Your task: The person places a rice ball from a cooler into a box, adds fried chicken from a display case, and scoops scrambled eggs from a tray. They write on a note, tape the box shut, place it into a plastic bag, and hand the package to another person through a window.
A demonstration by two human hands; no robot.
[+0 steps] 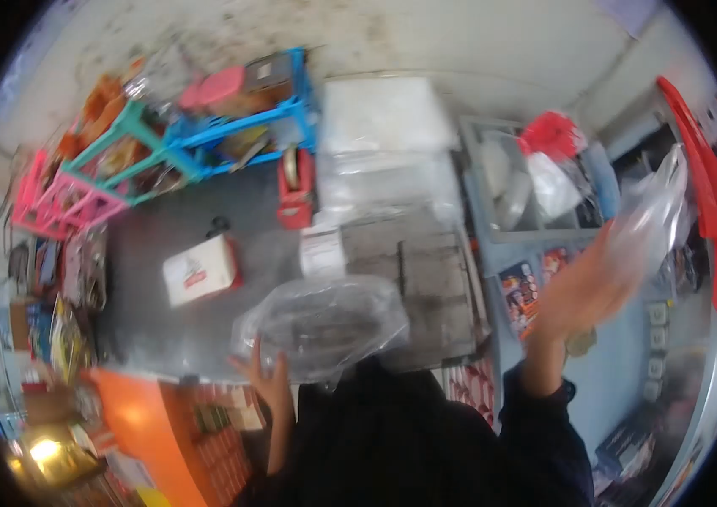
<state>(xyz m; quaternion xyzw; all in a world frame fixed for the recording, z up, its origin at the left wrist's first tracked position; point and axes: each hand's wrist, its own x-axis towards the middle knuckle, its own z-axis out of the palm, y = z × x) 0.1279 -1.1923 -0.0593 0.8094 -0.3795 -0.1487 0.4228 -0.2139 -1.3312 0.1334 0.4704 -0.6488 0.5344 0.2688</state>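
A large clear plastic bag point(354, 317) lies crumpled over the near edge of the dark worktop point(147, 329). My left hand point(267, 378) is at its lower left rim, fingers spread and open. Out to the right, my right hand point(582, 283) is raised over the light blue surface and smeared by motion. Another clear plastic bag point(653, 215) overlaps its fingers and stretches up to the right; I cannot tell whether the fingers grip it. Behind the bag on the worktop are a white paper slip point(322, 251) and a white box with red print point(199, 272).
A red tape dispenser point(294, 190) stands beside stacks of clear bags point(388, 118). Blue point(244, 131), green and pink plastic stools with goods line the back left. A grey bin point(506, 221) holds bags. Red bags point(705, 194) hang at the far right.
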